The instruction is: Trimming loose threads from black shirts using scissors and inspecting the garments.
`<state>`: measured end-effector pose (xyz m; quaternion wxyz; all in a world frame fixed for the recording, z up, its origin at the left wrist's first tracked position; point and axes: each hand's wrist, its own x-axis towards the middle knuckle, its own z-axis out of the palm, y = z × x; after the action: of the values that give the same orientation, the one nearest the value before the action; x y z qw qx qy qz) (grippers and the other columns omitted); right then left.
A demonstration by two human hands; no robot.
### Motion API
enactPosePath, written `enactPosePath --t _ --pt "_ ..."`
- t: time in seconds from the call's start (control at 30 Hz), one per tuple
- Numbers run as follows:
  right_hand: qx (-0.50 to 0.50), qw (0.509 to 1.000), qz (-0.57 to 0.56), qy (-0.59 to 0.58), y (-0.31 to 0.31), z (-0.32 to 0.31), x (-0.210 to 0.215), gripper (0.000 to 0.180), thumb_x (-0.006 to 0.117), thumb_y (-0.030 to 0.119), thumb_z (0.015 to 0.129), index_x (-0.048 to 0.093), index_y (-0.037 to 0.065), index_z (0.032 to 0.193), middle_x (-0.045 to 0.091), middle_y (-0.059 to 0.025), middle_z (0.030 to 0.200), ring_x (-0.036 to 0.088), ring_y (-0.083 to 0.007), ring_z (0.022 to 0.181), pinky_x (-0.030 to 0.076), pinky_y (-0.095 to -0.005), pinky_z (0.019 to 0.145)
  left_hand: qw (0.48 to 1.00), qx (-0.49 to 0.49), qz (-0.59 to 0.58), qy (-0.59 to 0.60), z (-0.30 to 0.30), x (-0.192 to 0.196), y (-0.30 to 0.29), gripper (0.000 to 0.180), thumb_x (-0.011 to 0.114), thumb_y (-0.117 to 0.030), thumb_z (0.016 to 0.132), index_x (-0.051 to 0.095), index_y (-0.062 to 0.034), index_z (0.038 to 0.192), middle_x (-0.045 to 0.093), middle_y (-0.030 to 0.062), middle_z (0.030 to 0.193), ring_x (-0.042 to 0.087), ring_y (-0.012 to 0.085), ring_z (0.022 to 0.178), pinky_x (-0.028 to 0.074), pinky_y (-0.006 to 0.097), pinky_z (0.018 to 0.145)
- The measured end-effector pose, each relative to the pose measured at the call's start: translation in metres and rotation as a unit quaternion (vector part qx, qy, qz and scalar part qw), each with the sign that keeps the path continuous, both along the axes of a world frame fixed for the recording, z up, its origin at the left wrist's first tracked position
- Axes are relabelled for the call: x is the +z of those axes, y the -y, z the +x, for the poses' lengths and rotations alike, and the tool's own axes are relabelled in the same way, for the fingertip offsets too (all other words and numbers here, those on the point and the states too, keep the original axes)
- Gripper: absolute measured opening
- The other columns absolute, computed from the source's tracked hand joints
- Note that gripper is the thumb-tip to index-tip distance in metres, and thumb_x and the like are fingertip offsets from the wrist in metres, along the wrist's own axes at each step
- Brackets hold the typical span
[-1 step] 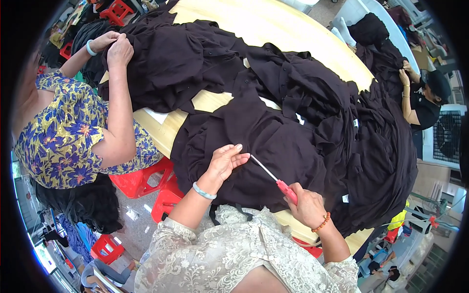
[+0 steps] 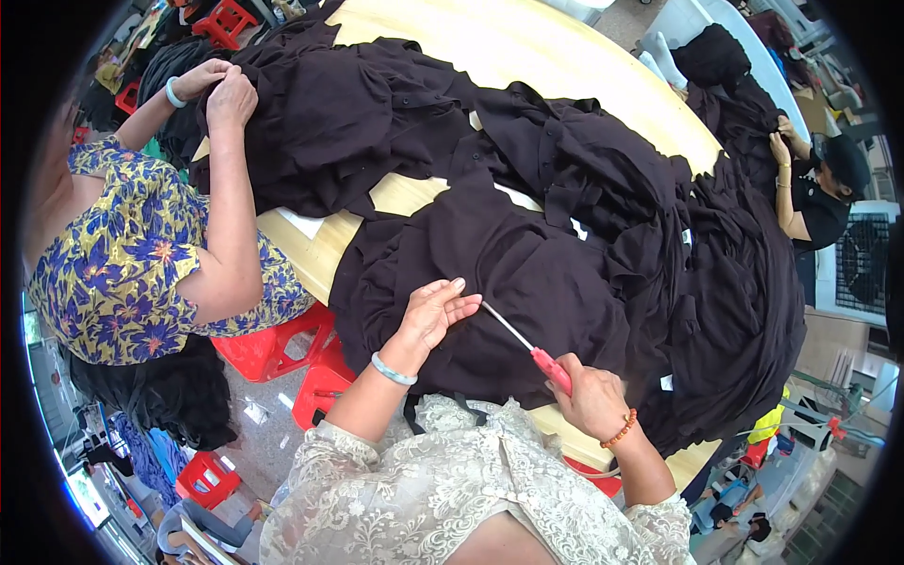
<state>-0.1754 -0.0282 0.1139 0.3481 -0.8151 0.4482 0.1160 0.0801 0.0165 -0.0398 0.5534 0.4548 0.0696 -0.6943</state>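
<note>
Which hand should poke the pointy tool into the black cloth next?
Probably the right hand: it already grips the red-handled tool, whose metal tip reaches the black cloth. The left hand rests open on the cloth beside the tip, pinning it.

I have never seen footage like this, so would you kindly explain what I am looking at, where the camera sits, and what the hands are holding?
There is no machine here: the picture comes from a wide fisheye camera worn on a person's head, looking down, so straight edges bend near the rim. The two forearms entering from below are the wearer's own. The left hand rests on a dark garment, one of many heaped on a pale wooden table. The right hand grips a thin metal tool with a red handle, its tip pointing at the cloth near the left fingers. A co-worker in a flowered top handles cloth on the left; another person works at the far right.
</note>
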Motion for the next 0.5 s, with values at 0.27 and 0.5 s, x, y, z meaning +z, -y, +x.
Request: enactPosePath --t 0.27,0.5 --pt "0.077 0.997 0.008 -0.023 0.018 0.017 -0.013 0.026 0.063 0.027 0.088 0.054 0.005 0.097 0.061 -0.0189 0.063 0.064 -0.0372 0.063 0.049 -0.0459 0.06 0.998 0.044 -0.029 -0.026 -0.002 0.003 -0.002 0.01 0.062 -0.012 0.092 0.059 -0.0032 0.088 0.064 0.0111 0.086 0.068 0.03 0.093 0.058 0.04 0.082" --pt "0.035 0.998 0.029 0.034 0.014 0.008 -0.013 0.022 0.064 0.019 0.086 0.053 0.005 0.1 0.063 -0.0151 0.072 0.065 -0.0341 0.072 0.051 -0.0429 0.065 0.993 0.032 -0.051 -0.1 0.019 -0.011 0.008 0.011 0.061 -0.017 0.093 0.06 -0.0059 0.094 0.066 0.0088 0.085 0.07 0.0258 0.078 0.059 0.028 0.06"
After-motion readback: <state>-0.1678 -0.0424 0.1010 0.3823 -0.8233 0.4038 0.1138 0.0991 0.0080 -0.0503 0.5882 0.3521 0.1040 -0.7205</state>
